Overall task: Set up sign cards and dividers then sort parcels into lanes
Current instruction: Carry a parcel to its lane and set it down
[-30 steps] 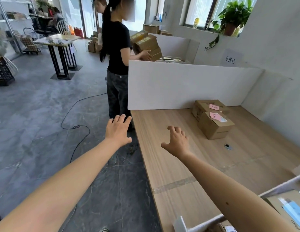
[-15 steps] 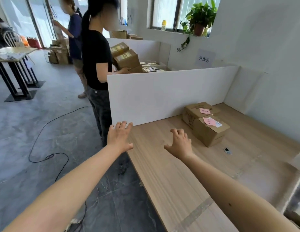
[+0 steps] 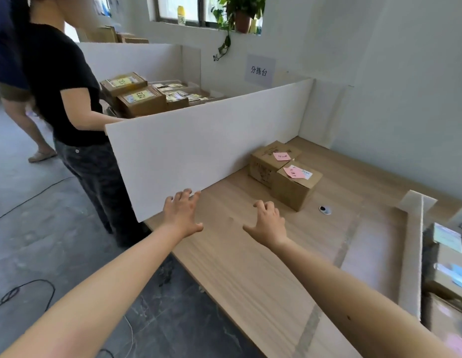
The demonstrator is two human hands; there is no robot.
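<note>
Two cardboard parcels with pink labels (image 3: 286,171) sit side by side on the wooden table (image 3: 250,267), close to a tall white divider board (image 3: 199,140). My left hand (image 3: 182,214) hovers open near the divider's lower front edge, fingers spread, holding nothing. My right hand (image 3: 268,223) hangs open above the table, a short way in front of the parcels. A second white divider (image 3: 413,251) stands at the right, with more parcels (image 3: 446,270) behind it. A white sign card (image 3: 259,71) with printed characters hangs on the wall.
A person in a black top (image 3: 62,81) stands just beyond the divider, holding stacked boxes (image 3: 137,95). More labelled boxes fill the lane behind. A small round grommet (image 3: 325,209) sits in the table. Cables trail over the grey floor at left.
The view has swung right and closer to the table. Both my hands have moved forward toward the divider and parcels, still open and holding nothing.
</note>
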